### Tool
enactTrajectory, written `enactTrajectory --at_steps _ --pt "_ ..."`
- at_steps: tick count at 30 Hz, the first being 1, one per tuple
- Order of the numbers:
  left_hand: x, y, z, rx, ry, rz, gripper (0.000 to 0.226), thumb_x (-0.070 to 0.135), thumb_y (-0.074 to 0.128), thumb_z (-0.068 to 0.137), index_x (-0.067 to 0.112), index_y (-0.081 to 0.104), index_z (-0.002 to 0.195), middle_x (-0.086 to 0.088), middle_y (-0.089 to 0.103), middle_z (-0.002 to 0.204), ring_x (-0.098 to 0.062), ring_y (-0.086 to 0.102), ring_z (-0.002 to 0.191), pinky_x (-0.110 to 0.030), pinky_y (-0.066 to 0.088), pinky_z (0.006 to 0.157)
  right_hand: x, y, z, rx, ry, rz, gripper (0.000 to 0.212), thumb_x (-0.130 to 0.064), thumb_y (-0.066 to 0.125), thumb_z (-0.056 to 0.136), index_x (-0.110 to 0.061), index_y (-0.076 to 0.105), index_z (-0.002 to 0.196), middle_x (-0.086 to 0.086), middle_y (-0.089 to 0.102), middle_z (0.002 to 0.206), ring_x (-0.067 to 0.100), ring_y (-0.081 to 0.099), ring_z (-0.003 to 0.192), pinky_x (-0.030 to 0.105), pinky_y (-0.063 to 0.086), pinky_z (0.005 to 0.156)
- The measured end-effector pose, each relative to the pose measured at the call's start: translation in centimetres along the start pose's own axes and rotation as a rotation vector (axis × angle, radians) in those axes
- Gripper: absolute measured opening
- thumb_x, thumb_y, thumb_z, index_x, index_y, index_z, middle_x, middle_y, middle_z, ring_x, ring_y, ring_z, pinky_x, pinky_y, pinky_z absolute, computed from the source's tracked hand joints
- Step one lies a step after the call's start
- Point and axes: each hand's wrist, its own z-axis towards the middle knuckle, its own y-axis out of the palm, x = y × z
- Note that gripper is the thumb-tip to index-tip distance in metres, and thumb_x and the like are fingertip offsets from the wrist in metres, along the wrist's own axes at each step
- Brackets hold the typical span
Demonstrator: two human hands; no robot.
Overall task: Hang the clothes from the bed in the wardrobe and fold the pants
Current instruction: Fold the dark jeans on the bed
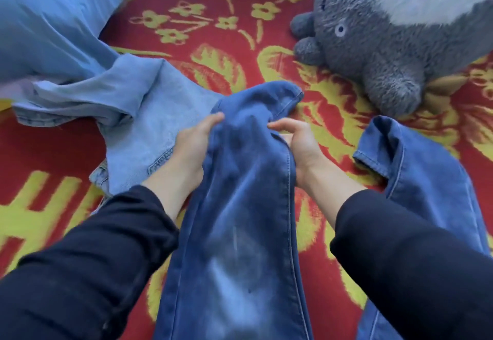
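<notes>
Left hand (190, 143): closed on the left edge of one leg of the jeans (240, 206). The thumb is laid on top of the cloth; the fingers are hidden beneath it.

Right hand (296, 145): closed on the right edge of the same leg, at the side seam, with thumb and fingers curled in on the fabric. The two hands are set level, with the width of the leg between them.

Both arms are covered by dark sleeves (88, 273), entering from 7 and 5 o'clock.

Jeans: dark blue, faded down the middle. The held leg runs from 6 o'clock up through the centre. Its end is slumped over just beyond the hands, at 12 o'clock of them, resting on the blanket (218, 22). The second leg (408, 169) lies at 3 o'clock, apart from the right hand, hem toward the centre.

Pale garment (138, 115): light blue denim, crumpled at 9 to 10 o'clock, touching the left hand's side of the jeans.

Blanket: red with yellow flowers, lying under everything.

Pillow (48, 19): blue, at 10 to 11 o'clock, overlapping the pale garment's far edge.

Plush (386, 54): grey, fuzzy, at 1 to 2 o'clock, well apart from the hands.
</notes>
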Motion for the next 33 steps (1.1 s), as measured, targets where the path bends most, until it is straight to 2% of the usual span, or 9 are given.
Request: enactTrajectory --at_steps 4,11,13,16,19,25,28,31,33 --pt "4.5 2.1 -0.6 -0.208 -0.177 0.051 0.031 0.039 0.062 0.086 0.014 0.07 0.103 -0.006 0.072 0.088 -0.02 0.069 0.074 -0.028 0.056 0.07 -3.9 0.6 -1.7 -0.071 -0.157 0.085 0.019 -0.014 0.05 0.085 -0.003 0.065 0.089 0.012 0.068 0.078 0.027 0.065 0.069 0.026 0.054 0.063" --pt "10.2 5.0 0.1 -0.152 0.199 0.194 0.016 0.006 0.058 0.088 0.01 0.066 0.101 -0.01 0.069 0.093 -0.022 0.068 0.081 -0.028 0.057 0.068 -10.3 0.4 -2.6 0.108 -0.446 -0.194 0.018 0.003 0.059 0.076 -0.012 0.066 0.084 0.003 0.067 0.085 0.017 0.061 0.074 0.021 0.046 0.057" --pt "9.8 5.3 1.1 -0.1 0.256 0.235 0.015 0.005 0.059 0.09 0.015 0.067 0.098 -0.006 0.071 0.092 -0.02 0.069 0.082 -0.026 0.056 0.066 -10.6 -0.7 -1.9 0.149 -0.46 -0.328 0.032 -0.004 0.065 0.078 -0.015 0.069 0.108 0.0 0.07 0.109 0.013 0.063 0.096 0.021 0.044 0.072" --pt "6.7 5.4 3.0 0.106 0.19 0.447 0.05 0.025 0.064 0.091 0.01 0.046 0.136 -0.008 0.057 0.132 -0.022 0.059 0.113 -0.028 0.049 0.083 -8.7 -3.2 -0.8 0.304 -0.416 -0.579 0.053 -0.018 0.07 0.084 -0.013 0.055 0.134 -0.002 0.058 0.128 0.009 0.057 0.104 0.011 0.042 0.069" --pt "0.8 4.5 2.4 0.344 0.337 1.085 0.074 0.026 0.064 0.089 0.001 0.024 0.147 -0.017 0.032 0.152 -0.03 0.03 0.14 -0.039 0.027 0.112 -4.2 -7.8 -1.5 0.443 -0.367 -0.887 0.037 -0.022 0.063 0.087 -0.014 0.062 0.123 0.002 0.064 0.1 0.013 0.059 0.08 0.023 0.044 0.062" --pt "-11.2 8.5 -2.8 -0.273 0.746 1.426 0.059 0.021 0.056 0.094 0.011 0.033 0.147 -0.007 0.02 0.159 -0.021 0.01 0.148 -0.038 0.014 0.12 -1.2 -19.0 -6.4 0.918 -0.611 -1.164 0.033 -0.015 0.057 0.084 -0.015 0.056 0.118 0.002 0.053 0.122 0.024 0.042 0.116 0.037 0.032 0.087" --pt "-14.9 12.0 -5.1 -0.495 0.73 1.364 0.055 0.029 0.05 0.097 0.016 0.033 0.148 0.001 0.024 0.157 -0.013 0.011 0.148 -0.026 0.009 0.12 -2.2 -24.5 -9.1 1.219 -0.345 -1.01 0.054 -0.023 0.059 0.086 -0.012 0.043 0.136 0.009 0.04 0.141 0.03 0.033 0.13 0.048 0.028 0.101" --pt "-17.0 15.8 -6.3 -0.554 0.581 1.202 0.056 0.032 0.053 0.096 0.017 0.035 0.147 0.0 0.039 0.15 -0.014 0.028 0.141 -0.022 0.017 0.115 -2.3 -28.0 -11.5 1.171 0.007 -0.816 0.081 -0.031 0.068 0.084 -0.007 0.026 0.148 0.013 0.031 0.15 0.033 0.032 0.137 0.048 0.029 0.11" --pt "-17.0 18.5 -6.8 -0.492 0.336 0.916 0.059 0.032 0.059 0.093 0.019 0.037 0.146 0.004 0.05 0.139 -0.01 0.042 0.129 -0.018 0.033 0.104 -2.3 -28.5 -11.9 1.021 -0.035 -0.57 0.069 -0.023 0.072 0.082 0.0 0.041 0.14 0.016 0.051 0.137 0.035 0.052 0.123 0.046 0.043 0.103"
